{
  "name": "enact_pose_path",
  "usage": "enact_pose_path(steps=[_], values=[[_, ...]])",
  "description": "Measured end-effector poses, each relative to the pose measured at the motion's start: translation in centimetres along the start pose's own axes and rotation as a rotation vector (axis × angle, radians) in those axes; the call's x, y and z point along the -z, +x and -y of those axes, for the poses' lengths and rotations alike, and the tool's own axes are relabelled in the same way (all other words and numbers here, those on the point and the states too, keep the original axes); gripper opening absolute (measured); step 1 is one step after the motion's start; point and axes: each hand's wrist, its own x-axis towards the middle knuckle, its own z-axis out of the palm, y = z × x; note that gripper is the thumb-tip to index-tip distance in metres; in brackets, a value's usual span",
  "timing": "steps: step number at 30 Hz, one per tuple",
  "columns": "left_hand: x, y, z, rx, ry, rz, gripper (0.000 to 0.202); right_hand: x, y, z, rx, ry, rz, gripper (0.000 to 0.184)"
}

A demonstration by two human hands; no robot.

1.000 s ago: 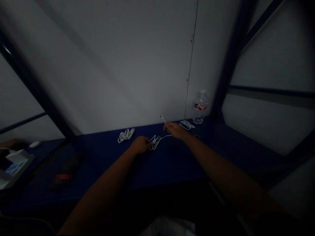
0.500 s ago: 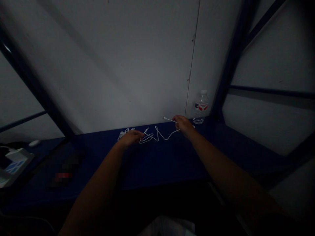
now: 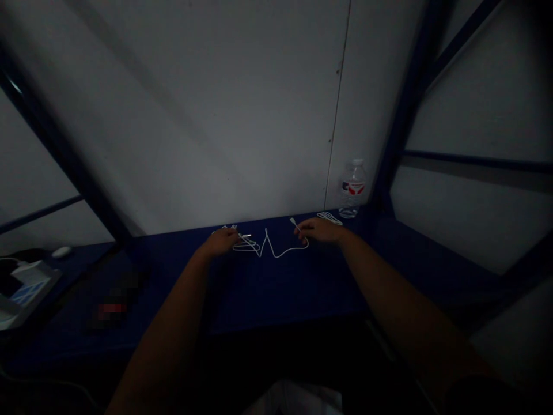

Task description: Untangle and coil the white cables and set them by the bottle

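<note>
A white charging cable (image 3: 283, 252) runs in zigzag bends across the blue tabletop (image 3: 276, 294) between my hands. My left hand (image 3: 223, 240) pinches its left end, where a connector juts out past the fingertips above a few loose loops. With closed fingers, my right hand (image 3: 317, 230) grips the other end just below a flat white plug that points up and left. Partly hidden behind my left hand lies a bundle of white cable (image 3: 231, 226). Another coiled white cable (image 3: 329, 218) rests just behind my right hand.
A clear plastic bottle (image 3: 352, 190) with a red and white label stands by the wall at the back right. Far left are a white power strip (image 3: 30, 291) and a small white rounded object (image 3: 61, 252). Blue metal posts (image 3: 401, 109) frame both sides.
Both hands have shifted left, drawing the cable with them. The right-hand plug now points more upward. The coil behind my right hand has come into fuller view.
</note>
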Motion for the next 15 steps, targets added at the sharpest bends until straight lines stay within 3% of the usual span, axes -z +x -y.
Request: enact_pose_path(steps=[2,6,9,12,15], values=[[-0.1,-0.1,-0.4,-0.014,-0.007,0.003,0.035,0.0,0.3,0.0,-0.039,0.078,-0.147,0.015],[0.4,-0.2,-0.3,0.035,-0.019,-0.013,0.036,1.2,0.7,-0.1,-0.089,0.316,-0.663,0.021],[1.2,0.0,0.9,0.081,-0.105,-0.038,0.031,2.8,0.4,-0.5,-0.11,0.478,-0.945,0.023],[1.8,0.3,1.9,0.198,-0.252,-0.091,0.024,3.9,0.0,-0.9,-0.112,0.514,-1.076,0.023],[1.6,0.3,2.1,0.203,-0.416,-0.112,0.03,3.8,0.0,-1.2,-0.084,0.44,-1.047,0.026]])
